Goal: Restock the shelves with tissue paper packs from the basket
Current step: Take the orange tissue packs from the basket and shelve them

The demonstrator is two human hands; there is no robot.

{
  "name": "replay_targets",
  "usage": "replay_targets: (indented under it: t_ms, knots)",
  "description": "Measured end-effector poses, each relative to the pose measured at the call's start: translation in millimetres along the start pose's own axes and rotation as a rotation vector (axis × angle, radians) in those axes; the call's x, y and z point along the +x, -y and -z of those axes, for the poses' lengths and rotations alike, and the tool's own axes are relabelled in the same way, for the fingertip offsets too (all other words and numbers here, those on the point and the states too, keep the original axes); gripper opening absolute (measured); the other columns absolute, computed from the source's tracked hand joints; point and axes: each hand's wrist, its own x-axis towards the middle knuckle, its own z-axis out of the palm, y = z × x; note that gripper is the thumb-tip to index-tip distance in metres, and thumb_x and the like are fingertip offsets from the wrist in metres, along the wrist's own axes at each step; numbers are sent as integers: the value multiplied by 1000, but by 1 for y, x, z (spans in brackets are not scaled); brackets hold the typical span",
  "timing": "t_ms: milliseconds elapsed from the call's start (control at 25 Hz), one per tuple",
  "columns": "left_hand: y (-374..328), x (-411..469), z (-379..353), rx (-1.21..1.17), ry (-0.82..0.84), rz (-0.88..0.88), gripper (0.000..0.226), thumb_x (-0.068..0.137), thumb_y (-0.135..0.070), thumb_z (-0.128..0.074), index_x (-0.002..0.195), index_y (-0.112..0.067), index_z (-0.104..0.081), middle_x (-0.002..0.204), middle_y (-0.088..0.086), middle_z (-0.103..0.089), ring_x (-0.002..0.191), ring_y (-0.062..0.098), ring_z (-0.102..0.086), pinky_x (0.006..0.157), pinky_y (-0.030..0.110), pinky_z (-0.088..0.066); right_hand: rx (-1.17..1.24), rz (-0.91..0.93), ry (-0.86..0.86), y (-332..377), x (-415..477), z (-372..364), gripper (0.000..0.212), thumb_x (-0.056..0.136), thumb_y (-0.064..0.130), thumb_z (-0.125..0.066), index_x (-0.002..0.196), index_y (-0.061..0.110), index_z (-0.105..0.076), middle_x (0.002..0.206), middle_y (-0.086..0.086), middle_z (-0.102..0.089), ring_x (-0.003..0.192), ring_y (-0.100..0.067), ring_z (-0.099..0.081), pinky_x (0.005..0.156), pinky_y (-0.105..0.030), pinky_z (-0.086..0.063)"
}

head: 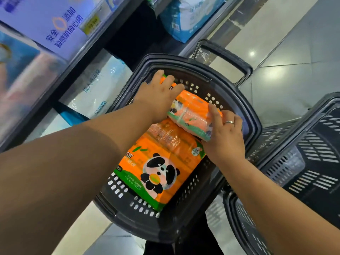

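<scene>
A dark plastic basket point(246, 115) stands on the floor beside the shelves. Inside it lie two orange tissue packs with panda prints. The upper pack point(193, 111) sits tilted at the far end, resting on the larger lower pack point(161, 162). My left hand point(158, 96) grips the far left end of the upper pack, fingers curled over its top edge. My right hand point(224, 133), with a ring on one finger, holds the pack's near right corner, thumb on top. The pack's far end is hidden under my left hand.
Shelves point(95, 34) run along the left, stocked with white and blue paper packs point(95, 89) and a yellow price tag point(92, 24). A second dark basket point(303, 162) stands at the right. Grey floor tiles point(294, 43) lie beyond.
</scene>
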Motion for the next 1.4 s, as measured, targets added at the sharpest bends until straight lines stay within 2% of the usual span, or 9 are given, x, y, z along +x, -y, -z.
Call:
replay_targets:
  t_ms: [80, 320, 520, 720, 920, 1040, 1120, 1280, 1400]
  knots:
    - [7, -15, 6, -22, -60, -60, 80, 81, -34, -69, 144, -31, -19, 151, 7, -22, 144, 34, -10, 105, 58, -34, 24, -13, -5, 5, -13, 9, 101, 73, 33, -79, 146, 36, -9, 143, -3, -26, 132, -27, -17, 102, -45, -39]
    - [50, -74, 22, -384, -269, -85, 91, 67, -35, -82, 143, -29, -32, 152, 8, -24, 141, 31, -22, 102, 50, -43, 53, 72, -113, 37, -47, 62, 97, 64, 25, -84, 144, 31, -29, 136, -4, -37, 127, -27, -27, 84, -45, -46]
    - [85, -136, 35, -652, -306, -57, 105, 67, -42, -83, 149, -33, -18, 158, 5, -15, 138, 25, -31, 107, 39, -36, 153, 238, -232, 59, -74, 127, 85, 59, 27, -83, 136, 25, -46, 126, -8, -48, 118, -30, -34, 75, -42, -46]
    - [94, -198, 57, -972, -428, -52, 93, 69, -53, -75, 144, -38, -23, 137, -5, -47, 118, 13, -52, 97, 36, -46, 398, 255, 52, 81, -93, 188, 90, 43, 26, -86, 119, 53, -47, 111, 13, -48, 111, -23, -49, 91, -43, -46]
    - [108, -251, 67, -1500, -345, 80, 107, 53, -56, -86, 142, -28, -34, 115, -21, -66, 113, 7, -61, 92, 33, -52, 788, 265, 424, 103, -95, 213, 81, 42, 10, -82, 115, 35, -59, 103, 3, -70, 91, -17, -69, 72, -27, -57]
    - [101, -295, 72, -1658, -379, 181, 112, 48, -67, -82, 135, -11, -41, 106, -20, -70, 103, 6, -65, 80, 22, -53, 895, 260, 479, 125, -104, 214, 81, 40, 9, -85, 115, 31, -62, 104, -1, -71, 91, -23, -70, 71, -33, -57]
    - [99, -323, 74, -1738, -457, 224, 93, 51, -65, -82, 124, -19, -49, 105, -13, -71, 100, 12, -68, 77, 25, -55, 1025, 211, 432, 141, -114, 208, 82, 36, 12, -85, 111, 36, -64, 109, -1, -69, 94, -26, -68, 75, -39, -56]
    - [100, -384, 91, -1906, -555, 361, 87, 44, -61, -87, 115, -22, -56, 101, -3, -74, 91, 21, -71, 70, 34, -58, 1266, 136, 292, 183, -152, 202, 89, 57, -4, -80, 127, 40, -49, 118, -10, -64, 97, -33, -67, 81, -51, -55]
    - [106, -435, 114, -1971, -606, 415, 87, 35, -59, -90, 109, -26, -60, 97, 0, -75, 86, 22, -72, 65, 33, -58, 1318, 121, 243, 215, -192, 209, 76, 71, 8, -78, 133, 30, -40, 114, -10, -67, 96, -27, -69, 80, -50, -56]
